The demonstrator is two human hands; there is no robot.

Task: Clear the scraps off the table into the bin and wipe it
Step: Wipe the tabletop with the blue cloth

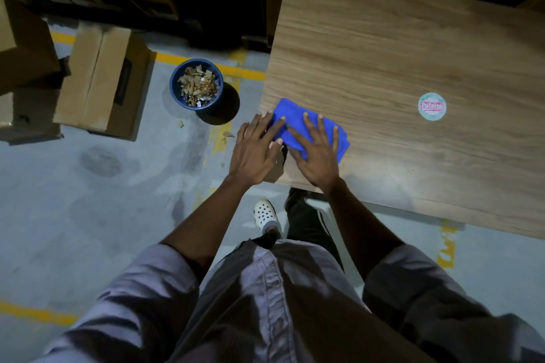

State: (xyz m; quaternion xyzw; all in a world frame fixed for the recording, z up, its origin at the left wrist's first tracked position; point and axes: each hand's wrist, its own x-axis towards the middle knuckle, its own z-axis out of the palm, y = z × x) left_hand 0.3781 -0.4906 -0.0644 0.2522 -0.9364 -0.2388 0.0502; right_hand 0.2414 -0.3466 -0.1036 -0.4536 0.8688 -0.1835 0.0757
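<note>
Head view: the bin [219, 97], round and dark blue, stands on the floor ahead and to the left of the left hand [255, 153], well apart from it and just off the table's left edge. It holds a heap of tan and pale scraps [197, 84] that covers its bottom. Two loose bits [180, 124] lie on the floor between the bin and the left hand, one close by the bin's base, the other nearer the fingertips. Farther left of the bin sits a closed box [103, 82], with more boxes behind it.

The cloth [295, 116], blue and bunched, lies on the table [383, 38] near its left front corner, under both hands. The left hand is released, fingers straight and spread; its fingertips rest on the cloth's left part while the palm hangs out past the table edge. The right hand [317, 153] is likewise unclenched, laid flat with spread fingers pressing on the cloth's middle and right part; blue shows between the two hands and beyond the right hand's little finger. Neither hand curls round the cloth.

To the right of the right hand, well apart, a round sticker [432, 106] sits on the wood.
</note>
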